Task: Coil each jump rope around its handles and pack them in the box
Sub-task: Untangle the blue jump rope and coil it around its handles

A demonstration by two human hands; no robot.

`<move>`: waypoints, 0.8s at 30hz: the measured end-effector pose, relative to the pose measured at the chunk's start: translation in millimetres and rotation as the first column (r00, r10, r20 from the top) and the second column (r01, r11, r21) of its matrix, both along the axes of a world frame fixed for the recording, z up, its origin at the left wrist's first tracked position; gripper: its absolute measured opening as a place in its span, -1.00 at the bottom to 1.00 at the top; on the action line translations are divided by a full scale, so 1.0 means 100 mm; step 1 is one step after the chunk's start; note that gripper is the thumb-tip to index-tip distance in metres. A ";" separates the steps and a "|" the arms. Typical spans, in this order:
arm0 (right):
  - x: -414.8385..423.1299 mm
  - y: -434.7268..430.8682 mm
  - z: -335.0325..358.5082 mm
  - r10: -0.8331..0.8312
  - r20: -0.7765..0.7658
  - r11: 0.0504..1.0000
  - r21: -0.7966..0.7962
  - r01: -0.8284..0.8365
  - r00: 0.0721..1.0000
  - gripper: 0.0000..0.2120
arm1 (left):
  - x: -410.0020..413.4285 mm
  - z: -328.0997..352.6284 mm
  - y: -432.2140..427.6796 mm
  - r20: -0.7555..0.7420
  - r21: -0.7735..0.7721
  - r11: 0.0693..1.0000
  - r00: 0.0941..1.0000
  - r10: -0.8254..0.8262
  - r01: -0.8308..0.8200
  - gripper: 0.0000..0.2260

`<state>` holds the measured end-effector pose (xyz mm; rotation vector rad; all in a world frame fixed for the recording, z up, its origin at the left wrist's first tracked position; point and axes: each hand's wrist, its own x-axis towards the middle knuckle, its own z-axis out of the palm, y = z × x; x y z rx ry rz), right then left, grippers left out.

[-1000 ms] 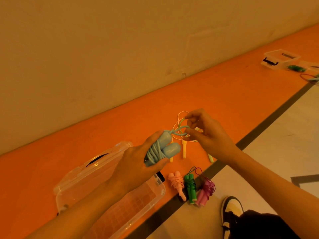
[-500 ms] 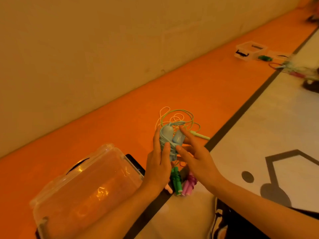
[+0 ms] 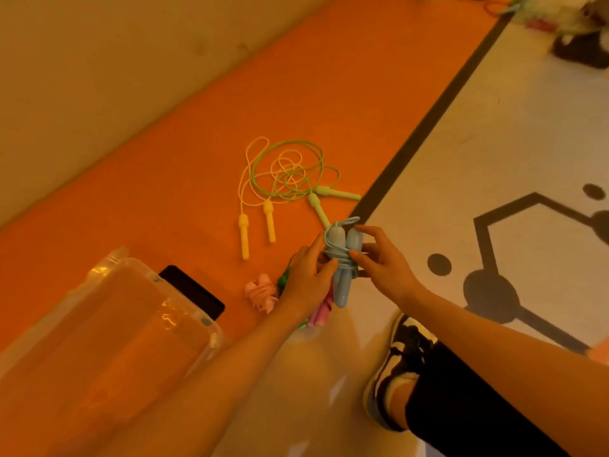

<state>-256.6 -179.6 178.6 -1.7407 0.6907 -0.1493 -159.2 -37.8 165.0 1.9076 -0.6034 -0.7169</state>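
The person wears a black-and-white sneaker (image 3: 403,352) on the near right foot. A black garment (image 3: 468,410) covers the leg above it. The left forearm (image 3: 230,374) and right forearm (image 3: 494,341) are bare.

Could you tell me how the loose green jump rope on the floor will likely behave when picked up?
The green rope lies in slack thin loops, so it will probably hang floppy. Its loops cross the yellow rope, which may drag along. Slim handles suggest it is light.

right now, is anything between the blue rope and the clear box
Nothing tall. The blue rope, gripped by left hand and right hand, is right of the clear box; only a coiled pink rope lies on the floor between.
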 end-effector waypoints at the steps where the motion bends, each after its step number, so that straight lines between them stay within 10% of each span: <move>1: -0.02 -0.01 -0.15 -0.022 -0.021 0.999 0.027 0.022 1.000 -0.62 | -0.03 -0.10 -0.03 -0.021 0.021 1.000 1.000 -0.008 0.009 -0.46; 16: -0.28 -0.21 -1.54 -0.075 -0.238 0.997 -0.025 0.071 0.968 -0.57 | -0.28 -1.19 -0.40 -0.294 0.272 0.949 0.953 -0.076 0.160 -0.32; 24: -0.33 -0.20 -1.72 -0.083 -0.289 0.996 -0.067 0.066 0.954 -0.57 | -0.38 -1.32 -0.40 -0.121 0.399 0.880 0.966 -0.228 0.258 -0.46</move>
